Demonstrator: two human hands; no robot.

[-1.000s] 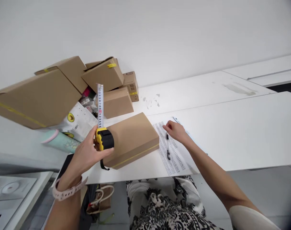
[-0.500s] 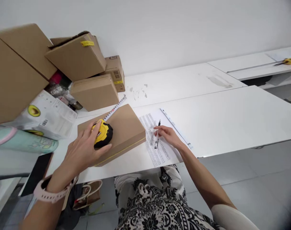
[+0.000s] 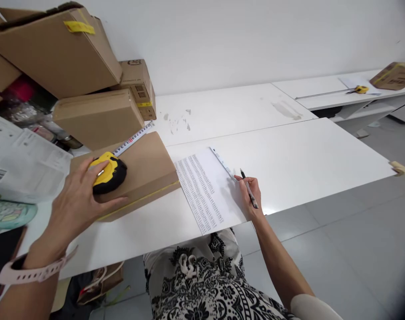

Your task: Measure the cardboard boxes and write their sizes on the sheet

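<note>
My left hand [image 3: 74, 198] is wrapped round the yellow and black tape measure [image 3: 107, 173], which rests on a closed cardboard box [image 3: 145, 164]. From its case the white blade [image 3: 132, 140] runs out along the box's far side, numbers facing up. A dark pen [image 3: 249, 189] is pinched in my right hand [image 3: 251, 195], over the right edge of a sheet of paper [image 3: 205, 178] with rows of small characters. Beside the sheet's right edge lies a thin bluish strip, probably a ruler [image 3: 220, 161]; its near end is hidden by my hand.
Several cardboard boxes [image 3: 99, 118] are piled at the back left. A white carton [image 3: 19, 151], a mint-green bottle [image 3: 12, 214] and a dark flat object [image 3: 5, 258] stand or lie at the left. Another tape measure [image 3: 360, 89] and a box [image 3: 395, 76] are on the far right table.
My right hand has moved with the pen from the middle of the sheet to its right edge, uncovering the writing. The camera has turned right; my left hand stays on the tape measure.
</note>
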